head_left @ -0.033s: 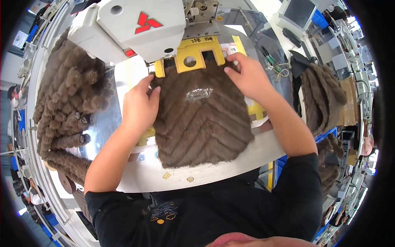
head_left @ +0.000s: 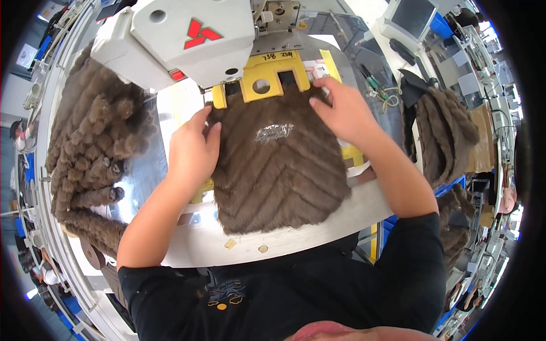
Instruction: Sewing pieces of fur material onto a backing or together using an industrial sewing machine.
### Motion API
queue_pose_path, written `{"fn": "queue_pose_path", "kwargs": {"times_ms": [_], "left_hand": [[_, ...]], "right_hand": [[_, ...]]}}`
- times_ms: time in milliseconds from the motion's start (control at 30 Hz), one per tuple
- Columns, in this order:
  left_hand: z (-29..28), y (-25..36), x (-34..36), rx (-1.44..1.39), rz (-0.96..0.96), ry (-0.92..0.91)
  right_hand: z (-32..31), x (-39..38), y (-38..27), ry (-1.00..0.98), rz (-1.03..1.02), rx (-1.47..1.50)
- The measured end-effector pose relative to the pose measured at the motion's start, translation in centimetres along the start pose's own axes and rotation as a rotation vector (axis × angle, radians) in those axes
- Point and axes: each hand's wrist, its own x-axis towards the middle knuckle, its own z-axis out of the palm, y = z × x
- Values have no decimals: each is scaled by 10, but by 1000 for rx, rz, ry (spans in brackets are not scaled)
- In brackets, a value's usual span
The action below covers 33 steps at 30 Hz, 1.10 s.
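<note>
A brown fur panel (head_left: 284,182) with chevron ridges lies in front of me, its far edge under a yellow clamp plate (head_left: 273,67) with square cutouts and a round hole. A shiny silvery patch (head_left: 274,133) sits on the fur's upper middle. At the panel's far left edge, my left hand (head_left: 192,149) is closed on the fur, thumb on top and fingertips beside the clamp's left corner. My right hand (head_left: 344,111) pinches the far right edge next to the clamp; some fingertips are hidden. Above the clamp stands a white sewing machine head (head_left: 222,59).
A heap of fluffy brown fur pieces (head_left: 94,125) lies at the left. More brown fur (head_left: 446,133) hangs at the right. Green-handled tools (head_left: 375,88) lie beyond my right hand, below a monitor (head_left: 410,20). Two small scraps are on the white table edge (head_left: 301,241).
</note>
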Motion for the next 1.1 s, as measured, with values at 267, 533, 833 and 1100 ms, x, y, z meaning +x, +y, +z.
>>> {"fn": "queue_pose_path", "kwargs": {"times_ms": [267, 533, 833, 1100], "left_hand": [[0, 5, -1, 84, 28, -74], [11, -7, 22, 153, 150, 44], [12, -9, 31, 150, 137, 25], [7, -8, 37, 169, 132, -37]], "right_hand": [[10, -18, 8, 51, -110, -75], [11, 18, 13, 32, -182, -108], [10, 21, 14, 17, -132, -54], [4, 29, 14, 7, -94, -52]]}}
